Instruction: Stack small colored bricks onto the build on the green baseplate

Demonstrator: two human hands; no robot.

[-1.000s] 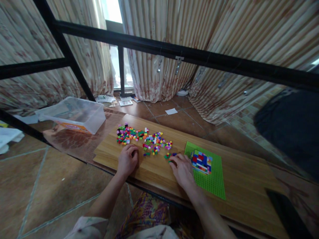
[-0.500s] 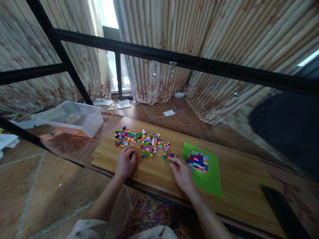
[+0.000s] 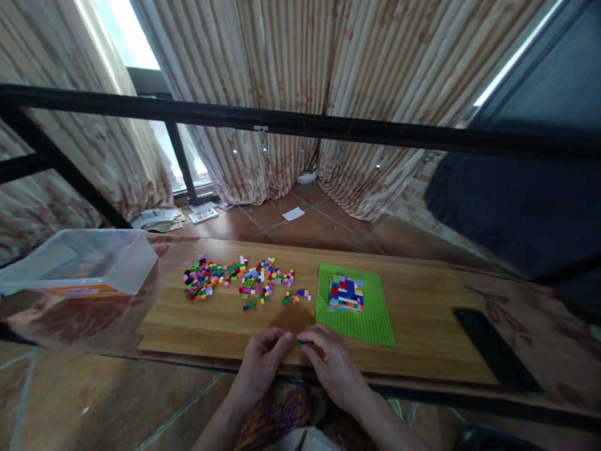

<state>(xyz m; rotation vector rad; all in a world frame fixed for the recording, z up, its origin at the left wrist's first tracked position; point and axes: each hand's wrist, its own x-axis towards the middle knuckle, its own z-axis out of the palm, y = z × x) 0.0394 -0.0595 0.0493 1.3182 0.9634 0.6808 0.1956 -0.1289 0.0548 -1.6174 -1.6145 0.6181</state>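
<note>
My left hand (image 3: 263,363) and my right hand (image 3: 331,363) meet at the near edge of the wooden board (image 3: 422,313). Their fingertips pinch a small green brick (image 3: 299,342) between them. A pile of small coloured bricks (image 3: 235,279) lies spread on the board beyond my hands. To the right of the pile lies a green baseplate (image 3: 370,316). A block built of blue, red and white bricks (image 3: 346,293) stands on the baseplate.
A clear plastic box (image 3: 79,266) stands at the left on the patterned table cover. A black flat object (image 3: 488,347) lies at the right end of the board. A black metal bar (image 3: 300,125) crosses the view above, with curtains behind it.
My right hand left the bricks beside the baseplate and came back to the near edge. My left hand moved right to meet it. The view swung to the right.
</note>
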